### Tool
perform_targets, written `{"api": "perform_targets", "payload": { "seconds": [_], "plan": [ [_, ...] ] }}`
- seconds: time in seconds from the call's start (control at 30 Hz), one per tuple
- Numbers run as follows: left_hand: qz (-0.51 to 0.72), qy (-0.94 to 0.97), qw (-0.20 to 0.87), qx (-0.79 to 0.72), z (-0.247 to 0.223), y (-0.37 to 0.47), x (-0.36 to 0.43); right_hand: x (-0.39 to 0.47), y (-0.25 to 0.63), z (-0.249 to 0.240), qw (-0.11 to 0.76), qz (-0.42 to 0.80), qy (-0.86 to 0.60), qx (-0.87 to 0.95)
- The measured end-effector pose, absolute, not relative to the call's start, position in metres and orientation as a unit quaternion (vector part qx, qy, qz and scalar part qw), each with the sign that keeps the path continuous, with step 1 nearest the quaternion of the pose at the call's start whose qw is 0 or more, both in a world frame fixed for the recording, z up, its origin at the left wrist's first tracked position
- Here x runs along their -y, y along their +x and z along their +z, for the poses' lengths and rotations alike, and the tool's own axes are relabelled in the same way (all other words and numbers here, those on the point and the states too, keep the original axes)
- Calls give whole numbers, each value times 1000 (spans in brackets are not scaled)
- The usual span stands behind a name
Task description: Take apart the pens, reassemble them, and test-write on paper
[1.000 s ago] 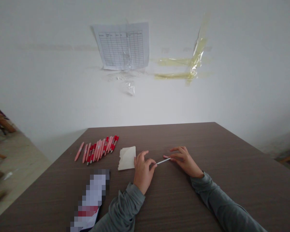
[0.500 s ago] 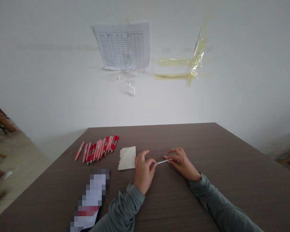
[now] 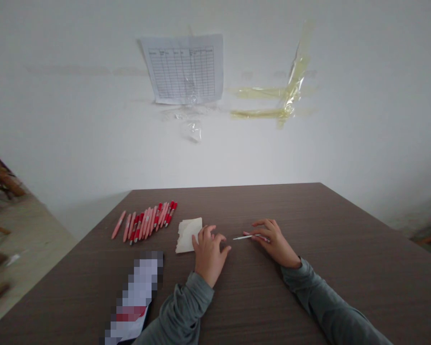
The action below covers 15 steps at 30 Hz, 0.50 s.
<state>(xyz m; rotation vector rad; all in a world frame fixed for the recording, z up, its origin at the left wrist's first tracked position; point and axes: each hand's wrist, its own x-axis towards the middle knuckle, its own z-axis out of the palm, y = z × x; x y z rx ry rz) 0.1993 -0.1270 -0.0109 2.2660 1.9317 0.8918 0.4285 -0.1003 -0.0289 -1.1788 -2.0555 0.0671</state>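
My right hand (image 3: 276, 243) pinches a thin white stick, like a pen refill (image 3: 242, 237), whose pointed end sticks out to the left; a reddish part shows among the fingers. My left hand (image 3: 210, 256) is open, its fingers apart and holding nothing, just left of the stick's tip. Behind its fingertips lies a cream piece of paper (image 3: 188, 235) with a torn left edge. Farther left, several pink and red pens (image 3: 147, 223) lie side by side in a slanting row.
A blurred-out flat object (image 3: 140, 282) lies left of my left forearm on the brown table (image 3: 258, 306). On the wall behind hang a printed sheet (image 3: 183, 69) and yellowish tape (image 3: 260, 114). Wooden furniture shows at the far left.
My left hand has let go of the stick's left end, spread its fingers and moved slightly left. My right hand still holds the stick, shifted slightly right.
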Motion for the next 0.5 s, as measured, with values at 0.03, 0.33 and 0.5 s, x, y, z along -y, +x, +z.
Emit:
{"api": "perform_targets", "payload": {
  "seconds": [0.03, 0.33, 0.5],
  "plan": [
    [279, 727, 13, -628, -11, 199, 128, 100, 429, -28, 379, 22, -466, 799],
    [229, 729, 4, -645, -19, 196, 128, 98, 435, -32, 382, 24, -486, 785],
    [225, 728, 5, -648, -19, 196, 127, 99, 434, -30, 382, 28, -486, 786]
  ]
}}
